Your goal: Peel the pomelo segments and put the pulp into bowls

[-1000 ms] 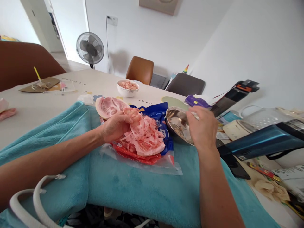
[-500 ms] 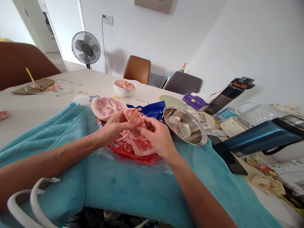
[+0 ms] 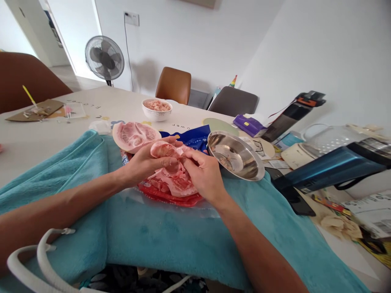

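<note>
My left hand [image 3: 143, 162] and my right hand [image 3: 203, 175] both grip one pink pomelo segment [image 3: 163, 149] between them, above a heap of pink peel scraps [image 3: 175, 183]. The heap lies on a blue and red plastic bag [image 3: 195, 140] spread over a teal towel [image 3: 171, 240]. A halved pomelo rind [image 3: 134, 136] lies just beyond my left hand. A tilted steel bowl [image 3: 236, 156] sits right of my right hand. Farther back stands a white bowl of pink flesh [image 3: 157, 109].
A cluttered right side holds a blue appliance [image 3: 330, 173], a glass jug [image 3: 332, 144], a black bottle [image 3: 293, 116], a purple packet [image 3: 249, 124] and papers. A fan [image 3: 104, 59] and chairs [image 3: 173, 85] stand behind the table [image 3: 36, 140]. A white cable [image 3: 39, 260] crosses the near-left corner.
My right hand has come back from the steel bowl to the pomelo segment and now grips it together with my left hand. The view has shifted slightly.
</note>
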`<state>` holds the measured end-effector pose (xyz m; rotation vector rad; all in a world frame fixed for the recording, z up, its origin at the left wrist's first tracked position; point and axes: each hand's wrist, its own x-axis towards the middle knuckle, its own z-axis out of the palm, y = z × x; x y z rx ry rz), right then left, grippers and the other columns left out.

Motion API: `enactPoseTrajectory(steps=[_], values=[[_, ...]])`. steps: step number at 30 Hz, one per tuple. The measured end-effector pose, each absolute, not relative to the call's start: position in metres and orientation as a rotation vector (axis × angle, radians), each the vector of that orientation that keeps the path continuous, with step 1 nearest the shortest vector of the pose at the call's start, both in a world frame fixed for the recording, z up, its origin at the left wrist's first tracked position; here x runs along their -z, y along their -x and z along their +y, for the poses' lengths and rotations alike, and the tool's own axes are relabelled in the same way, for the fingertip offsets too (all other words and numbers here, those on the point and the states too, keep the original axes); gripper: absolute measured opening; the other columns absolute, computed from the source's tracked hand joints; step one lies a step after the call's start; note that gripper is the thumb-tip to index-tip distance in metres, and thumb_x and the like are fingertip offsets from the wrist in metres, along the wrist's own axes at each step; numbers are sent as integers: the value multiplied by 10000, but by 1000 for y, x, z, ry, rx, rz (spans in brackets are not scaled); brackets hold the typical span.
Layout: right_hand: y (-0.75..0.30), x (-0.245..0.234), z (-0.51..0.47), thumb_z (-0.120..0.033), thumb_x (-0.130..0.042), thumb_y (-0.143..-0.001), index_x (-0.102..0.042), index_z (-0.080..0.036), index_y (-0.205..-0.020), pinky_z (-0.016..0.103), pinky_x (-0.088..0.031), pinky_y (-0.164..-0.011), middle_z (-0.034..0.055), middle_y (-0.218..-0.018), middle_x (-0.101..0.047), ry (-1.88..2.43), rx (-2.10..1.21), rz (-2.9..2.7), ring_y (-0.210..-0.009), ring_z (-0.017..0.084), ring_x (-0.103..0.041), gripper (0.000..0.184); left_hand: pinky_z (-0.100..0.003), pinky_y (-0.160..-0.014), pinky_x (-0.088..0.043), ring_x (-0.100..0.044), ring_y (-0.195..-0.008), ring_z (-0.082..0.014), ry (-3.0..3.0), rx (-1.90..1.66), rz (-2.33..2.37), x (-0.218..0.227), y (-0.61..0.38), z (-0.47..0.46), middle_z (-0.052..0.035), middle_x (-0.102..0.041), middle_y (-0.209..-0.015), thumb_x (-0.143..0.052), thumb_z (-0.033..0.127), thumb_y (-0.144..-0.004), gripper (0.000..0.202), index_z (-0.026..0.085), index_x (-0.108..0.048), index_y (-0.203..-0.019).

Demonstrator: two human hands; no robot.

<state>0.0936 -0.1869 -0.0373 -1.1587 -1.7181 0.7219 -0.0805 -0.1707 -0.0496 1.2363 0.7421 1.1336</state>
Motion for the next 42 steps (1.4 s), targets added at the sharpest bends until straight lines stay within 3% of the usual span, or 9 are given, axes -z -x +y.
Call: enactPoseTrajectory(steps=[4, 8, 15, 20, 25, 32, 35, 38, 42], values=[[-97, 31, -183, -276, -635, -773, -681, -192, -687, 231, -388, -426, -57, -453, -534, 1037, -1306, -1414, -386, 85, -469, 128, -361, -925, -520, -675, -1032, -236, -982, -1022, 607, 45, 80, -167, -77, -728, -1117, -804, 185, -715, 402, 203, -696, -1102], [-95, 33, -181, -259, -727, -673, -678, -183, -687, 202, -401, -390, -60, -491, -551, 924, -1580, -1127, -404, 74, -489, 92, -281, -833, -549, -703, -846, -174, -880, -982, 514, 50, 79, -163, -58, -753, -894, -765, 191, -764, 181, 158, -736, -940], [-96, 34, -176, -217, -750, -643, -676, -179, -720, 175, -396, -377, -67, -531, -533, 822, -1735, -926, -448, 64, -471, 114, -299, -811, -558, -710, -831, -173, -719, -944, 474, 56, 83, -158, -48, -751, -929, -773, 165, -748, 368, 189, -694, -1107], [-107, 20, -175, -259, -761, -675, -679, -190, -750, 167, -396, -377, -77, -556, -511, 779, -1552, -920, -468, 58, -455, 132, -343, -872, -544, -704, -901, -205, -723, -908, 502, 54, 84, -158, -98, -745, -992, -767, 182, -761, 388, 159, -672, -1136], [-104, 21, -181, -364, -683, -802, -694, -203, -803, 210, -393, -387, -69, -535, -477, 925, -1215, -1165, -437, 73, -430, 161, -332, -790, -568, -705, -811, -197, -748, -922, 538, 55, 83, -158, -127, -737, -980, -705, 249, -826, 235, 120, -680, -1021], [-104, 33, -181, -430, -544, -920, -646, -212, -674, 272, -454, -574, -21, -577, -541, 1146, -582, -1591, -542, 114, -508, 345, -246, -632, -555, -640, -659, -132, -733, -994, 609, 51, 80, -155, -24, -654, -765, -641, 214, -848, 85, 149, -675, -891], [-107, 38, -176, -371, -529, -931, -619, -208, -624, 301, -488, -690, 17, -700, -631, 1167, -436, -1706, -680, 145, -587, 360, -246, -637, -549, -602, -621, -116, -733, -938, 563, 48, 81, -154, -12, -611, -715, -615, 156, -817, 48, 143, -660, -804], [-107, 44, -171, -254, -560, -901, -714, -230, -798, 340, -511, -848, 44, -964, -697, 1159, -381, -1765, -898, 177, -646, 187, -240, -640, -538, -596, -632, -109, -739, -939, 476, 47, 81, -155, -10, -615, -728, -598, 85, -795, 79, 141, -654, -789], [-107, 48, -169, -213, -582, -876, -739, -276, -973, 385, -504, -952, 38, -1172, -681, 1155, -376, -1758, -1084, 198, -631, 195, -262, -712, -545, -650, -762, -140, -747, -988, 491, 50, 81, -157, -52, -695, -894, -606, 48, -788, 167, 132, -694, -902]])
